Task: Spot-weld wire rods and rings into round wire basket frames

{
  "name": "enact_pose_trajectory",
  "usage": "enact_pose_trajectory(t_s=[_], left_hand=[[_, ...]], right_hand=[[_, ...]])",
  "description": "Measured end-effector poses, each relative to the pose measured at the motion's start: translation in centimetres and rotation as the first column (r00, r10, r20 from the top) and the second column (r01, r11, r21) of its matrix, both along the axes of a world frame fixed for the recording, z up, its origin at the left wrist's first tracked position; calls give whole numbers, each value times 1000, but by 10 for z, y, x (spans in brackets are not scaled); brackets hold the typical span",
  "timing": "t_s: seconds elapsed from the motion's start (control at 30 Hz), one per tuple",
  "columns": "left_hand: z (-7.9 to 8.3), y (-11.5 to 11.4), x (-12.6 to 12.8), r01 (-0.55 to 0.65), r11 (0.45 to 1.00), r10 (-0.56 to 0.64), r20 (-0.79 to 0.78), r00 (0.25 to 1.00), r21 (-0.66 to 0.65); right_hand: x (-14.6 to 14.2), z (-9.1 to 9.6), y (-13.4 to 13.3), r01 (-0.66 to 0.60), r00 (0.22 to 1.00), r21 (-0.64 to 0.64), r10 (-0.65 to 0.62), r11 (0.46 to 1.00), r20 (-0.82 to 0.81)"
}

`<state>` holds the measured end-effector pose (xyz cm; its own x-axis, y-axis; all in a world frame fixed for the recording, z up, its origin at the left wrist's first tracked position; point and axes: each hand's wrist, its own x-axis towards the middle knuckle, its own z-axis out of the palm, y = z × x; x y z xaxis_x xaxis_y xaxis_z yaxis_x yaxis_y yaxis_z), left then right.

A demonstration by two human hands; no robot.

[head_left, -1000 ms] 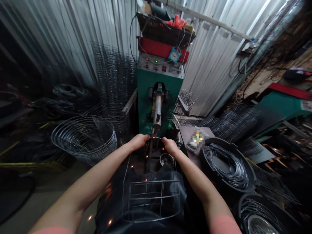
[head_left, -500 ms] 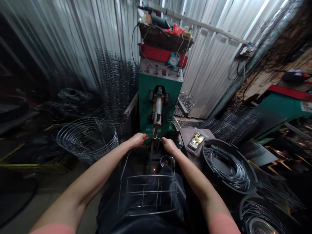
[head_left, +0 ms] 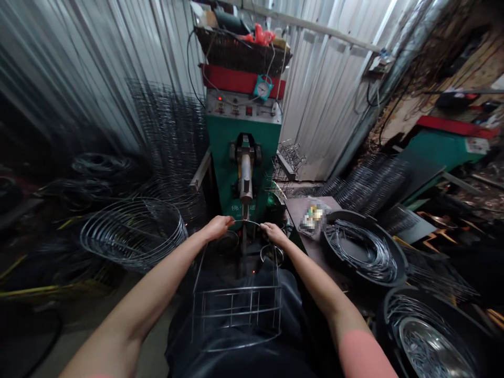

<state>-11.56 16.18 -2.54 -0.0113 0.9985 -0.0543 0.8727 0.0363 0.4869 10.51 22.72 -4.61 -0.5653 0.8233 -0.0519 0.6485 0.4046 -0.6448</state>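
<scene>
Both my hands grip the top end of a wire rack (head_left: 237, 289), whose lower grid hangs over my dark-covered lap. My left hand (head_left: 219, 228) pinches the rack's upper wire on the left, fingers closed. On the right, my right hand (head_left: 274, 234) is closed on the same wire. Between them, the wire's middle lies at the tip of the upper electrode arm (head_left: 246, 181) of a green welding machine (head_left: 218, 142). Whether wire and tip touch, I cannot tell. Small orange glints show below the hands.
Left of me stands a stack of wire hoops (head_left: 88, 236), with tall wire stacks (head_left: 169, 126) behind. At right, a small table (head_left: 293, 207) carries a blurred-out item in a plastic bag (head_left: 313, 216). Black round tubs (head_left: 401, 257) hold loose wires, and a metal bowl (head_left: 437, 336) sits in the nearer one.
The view has turned slightly right, so the machine appears further left. Both hands keep their hold on the rack near the electrode tip, and the wire between them looks slightly bowed.
</scene>
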Motion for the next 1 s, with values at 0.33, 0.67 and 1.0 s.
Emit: enact_pose_trajectory(t_s=[0.33, 0.67, 1.0], left_hand=[[8, 0, 11, -31, 999, 32, 44, 998, -32], [1, 1, 6, -88, 996, 89, 150, 985, -15], [9, -20, 19, -86, 991, 112, 275, 955, -105]], right_hand=[[1, -2, 7, 131, 980, -74, -141, 989, -141], [34, -25, -21, 128, 970, -134, -152, 983, -192], [79, 15, -144, -77, 996, 313, 87, 947, -16]])
